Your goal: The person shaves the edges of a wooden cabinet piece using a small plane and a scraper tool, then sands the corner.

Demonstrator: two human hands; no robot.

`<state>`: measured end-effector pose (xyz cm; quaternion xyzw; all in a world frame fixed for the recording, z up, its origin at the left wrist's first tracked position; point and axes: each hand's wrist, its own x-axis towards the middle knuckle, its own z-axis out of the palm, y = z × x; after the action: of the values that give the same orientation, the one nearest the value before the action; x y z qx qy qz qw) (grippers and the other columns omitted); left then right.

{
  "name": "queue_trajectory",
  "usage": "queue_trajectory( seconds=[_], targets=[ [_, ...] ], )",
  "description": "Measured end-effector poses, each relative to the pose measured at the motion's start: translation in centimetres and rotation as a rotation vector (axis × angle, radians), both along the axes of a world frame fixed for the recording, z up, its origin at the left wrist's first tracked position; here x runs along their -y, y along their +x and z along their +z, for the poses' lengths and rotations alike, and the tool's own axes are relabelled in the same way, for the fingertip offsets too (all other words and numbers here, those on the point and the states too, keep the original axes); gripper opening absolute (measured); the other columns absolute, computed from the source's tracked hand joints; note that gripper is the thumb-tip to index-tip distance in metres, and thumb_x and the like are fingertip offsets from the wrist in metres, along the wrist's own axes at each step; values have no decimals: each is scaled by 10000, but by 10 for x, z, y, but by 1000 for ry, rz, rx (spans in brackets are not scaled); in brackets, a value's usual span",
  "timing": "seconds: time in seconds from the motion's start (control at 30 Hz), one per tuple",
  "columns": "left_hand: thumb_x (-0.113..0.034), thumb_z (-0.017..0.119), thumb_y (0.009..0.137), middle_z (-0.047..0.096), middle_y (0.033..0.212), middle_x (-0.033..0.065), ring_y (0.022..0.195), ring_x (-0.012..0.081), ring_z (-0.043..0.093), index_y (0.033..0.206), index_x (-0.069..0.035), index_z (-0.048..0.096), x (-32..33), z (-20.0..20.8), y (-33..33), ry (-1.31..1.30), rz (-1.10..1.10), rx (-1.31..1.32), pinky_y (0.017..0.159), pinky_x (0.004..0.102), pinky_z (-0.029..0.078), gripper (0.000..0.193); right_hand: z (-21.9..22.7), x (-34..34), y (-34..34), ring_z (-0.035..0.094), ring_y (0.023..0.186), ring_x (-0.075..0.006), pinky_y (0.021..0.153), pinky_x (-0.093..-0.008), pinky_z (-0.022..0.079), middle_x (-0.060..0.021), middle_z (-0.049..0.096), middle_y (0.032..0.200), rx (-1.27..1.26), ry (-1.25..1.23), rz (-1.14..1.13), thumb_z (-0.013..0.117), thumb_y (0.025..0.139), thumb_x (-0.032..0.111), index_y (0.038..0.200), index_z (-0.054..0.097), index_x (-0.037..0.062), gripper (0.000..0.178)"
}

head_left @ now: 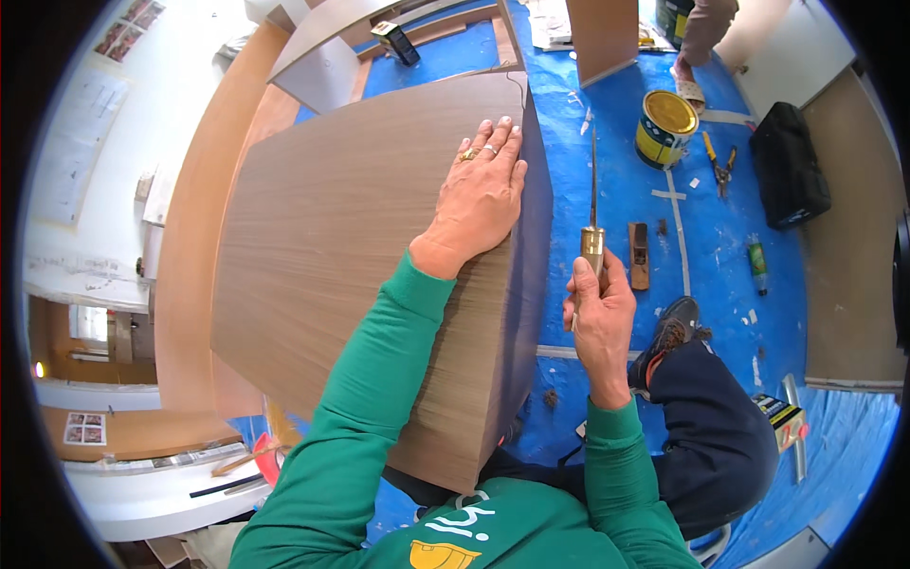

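Observation:
My left hand (481, 190) lies flat, fingers stretched, on top of a brown wood-grain box-like cabinet (341, 228), close to its right edge. Rings show on two of its fingers. In my right hand (604, 318), closed around the handle, is a long thin-bladed tool (593, 180) with a brass-coloured collar. Its slim dark blade points away from me, to the right of the cabinet and apart from it. Whether it is a file or another blade I cannot tell. Just right of this hand, a wooden hand plane (639, 256) rests on the blue floor sheet (588, 379).
A yellow-topped paint can (666, 128), yellow-handled pliers (720, 163), a black case (790, 166) and a green bottle (757, 266) are on the right. Another person's foot (689, 87) is beyond the can. An open cabinet frame (318, 76) stands behind.

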<state>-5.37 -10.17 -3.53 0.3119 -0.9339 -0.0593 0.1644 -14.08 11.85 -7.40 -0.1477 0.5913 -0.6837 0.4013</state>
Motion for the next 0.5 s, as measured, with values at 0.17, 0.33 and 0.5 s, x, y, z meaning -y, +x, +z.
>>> queue_trajectory(
  seconds=[0.17, 0.33, 0.5],
  targets=[
    [-318, 474, 1217, 491, 1781, 135, 1680, 349, 394, 1657, -96, 588, 20, 4, 7, 33, -15, -28, 1381, 521, 302, 506, -57, -11, -13, 562, 659, -38, 546, -243, 459, 1, 650, 931, -113, 188, 55, 739, 1142, 296, 1436, 666, -2, 425],
    [-371, 443, 1222, 468, 1806, 79, 1703, 304, 359, 1678, -190, 582, 45, 1, -6, 13, 94, 17, 1397, 531, 258, 510, -139, -21, -10, 737, 818, -351, 737, -488, 579, -176, 756, 1004, -684, 461, -3, 749, 1087, 258, 1421, 635, 0, 437],
    [-399, 421, 1227, 429, 1832, 51, 1728, 301, 304, 1730, -239, 511, 77, 0, -22, 64, 188, 38, 1407, 552, 217, 535, -252, -85, 3, 704, 1155, -551, 966, -632, 551, -310, 730, 1281, -848, 761, 192, 723, 1058, 234, 1450, 586, 18, 468]
  ],
)
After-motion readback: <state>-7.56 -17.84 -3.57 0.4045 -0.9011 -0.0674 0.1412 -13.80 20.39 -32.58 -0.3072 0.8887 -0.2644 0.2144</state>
